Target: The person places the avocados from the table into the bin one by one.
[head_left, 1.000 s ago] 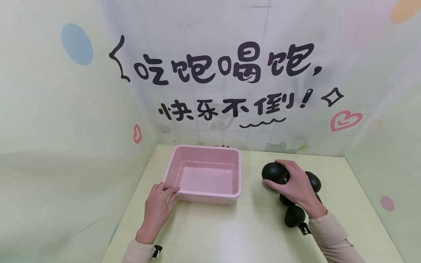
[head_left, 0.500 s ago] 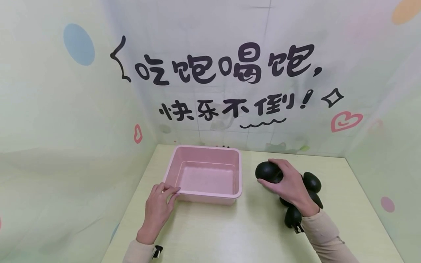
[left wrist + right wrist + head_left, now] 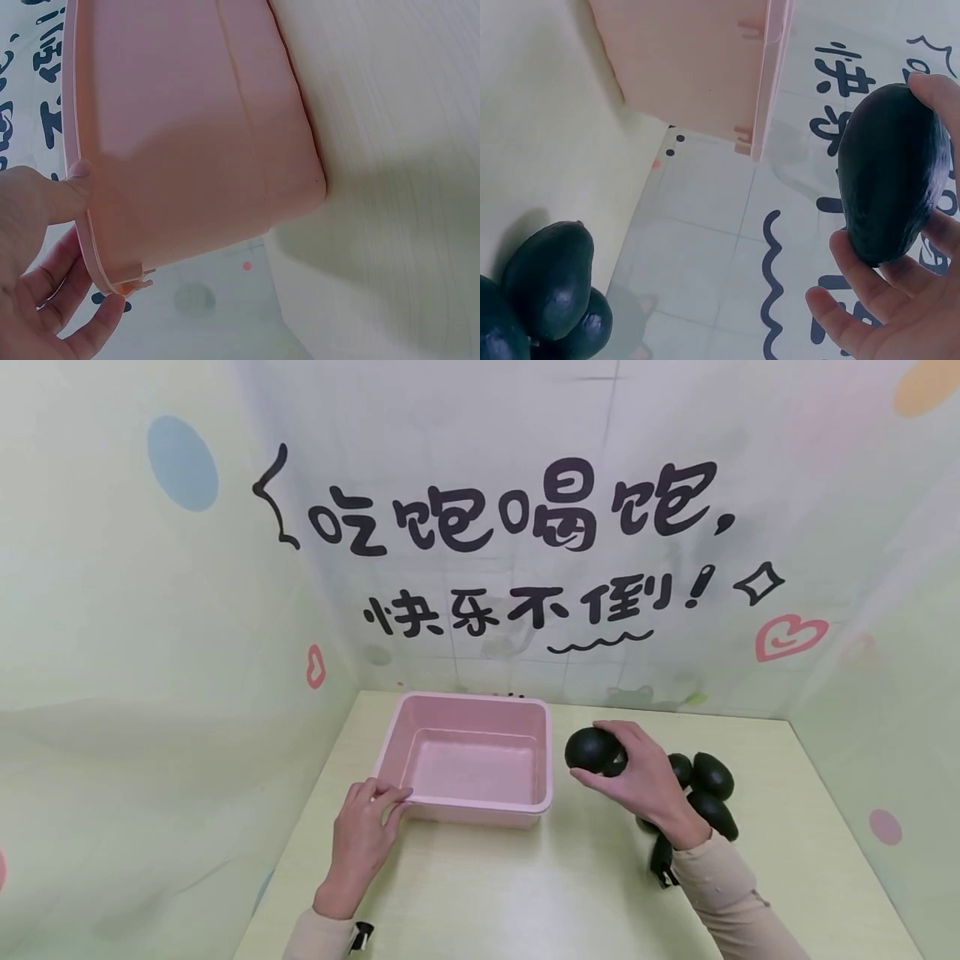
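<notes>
The person's right hand [image 3: 645, 781] has an avocado [image 3: 591, 750] firmly in its grip, thumb to one end and fingers curled against the other. The fruit is dark, smooth and rounded, and it's held up off the table [image 3: 510, 885]. It sits in the air just to the right of the pink tub [image 3: 474, 768], near the rim but apart from it, between the tub and the other avocados [image 3: 712, 814].

Over on the left, the left hand [image 3: 365, 837] has hold of the tub, pinching its rim at the near left corner. The left wrist view shows the thumb on one side of the lip and fingers on the other. The tub stands upright on the pale table, close to the back wall [image 3: 480, 410].

The other avocados lie huddled together on the right side of the table. The right arm covers part of the group, so I can't count them all; one peeks out beside the sleeve [image 3: 716, 881], which is beige.

Big black lettering [image 3: 536, 590] runs in two rows across the wall, a wavy stroke beneath it and a pink heart [image 3: 790, 637] off to the right. A blue oval [image 3: 183, 463] marks the left side.
</notes>
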Demonstrator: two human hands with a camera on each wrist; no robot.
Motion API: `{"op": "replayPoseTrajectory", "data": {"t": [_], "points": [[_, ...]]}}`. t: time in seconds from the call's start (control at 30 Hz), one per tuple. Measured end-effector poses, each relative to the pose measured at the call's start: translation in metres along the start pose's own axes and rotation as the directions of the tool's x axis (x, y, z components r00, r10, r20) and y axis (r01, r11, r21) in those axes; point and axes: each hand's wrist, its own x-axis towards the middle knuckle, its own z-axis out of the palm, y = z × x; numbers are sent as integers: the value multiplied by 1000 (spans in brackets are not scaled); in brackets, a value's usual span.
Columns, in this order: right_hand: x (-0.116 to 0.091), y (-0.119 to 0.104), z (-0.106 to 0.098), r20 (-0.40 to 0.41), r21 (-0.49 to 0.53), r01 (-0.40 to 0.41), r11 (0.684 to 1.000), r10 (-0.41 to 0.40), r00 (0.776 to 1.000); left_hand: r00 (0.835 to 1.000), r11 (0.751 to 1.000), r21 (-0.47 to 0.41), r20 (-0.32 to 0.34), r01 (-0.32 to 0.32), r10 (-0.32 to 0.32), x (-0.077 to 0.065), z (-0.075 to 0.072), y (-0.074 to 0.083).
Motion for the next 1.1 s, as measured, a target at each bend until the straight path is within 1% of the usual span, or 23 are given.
{"op": "replayPoseTrajectory", "data": {"t": [0.13, 0.37, 0.57, 0.93, 1.1], "points": [[3, -4, 3, 19, -13, 11, 1000, -11, 1000, 1000, 1000, 0, 0, 3, -3, -1, 0, 0], [7, -10, 7, 35, -35, 37, 999, -36, 999, 1000, 1000, -3, -9, -9, 9, -1, 0, 0], [9, -15, 9, 70, -36, 41, 999, -39, 997, 1000, 1000, -2, -12, -13, 13, -1, -1, 0], [15, -22, 11, 120, -35, 97, 995, -92, 988, 1000, 1000, 13, 18, 18, -19, -2, -2, 1], [18, -24, 10, 133, -41, 127, 991, -120, 984, 1000, 1000, 10, 21, 21, -21, -1, -2, 1]]}}
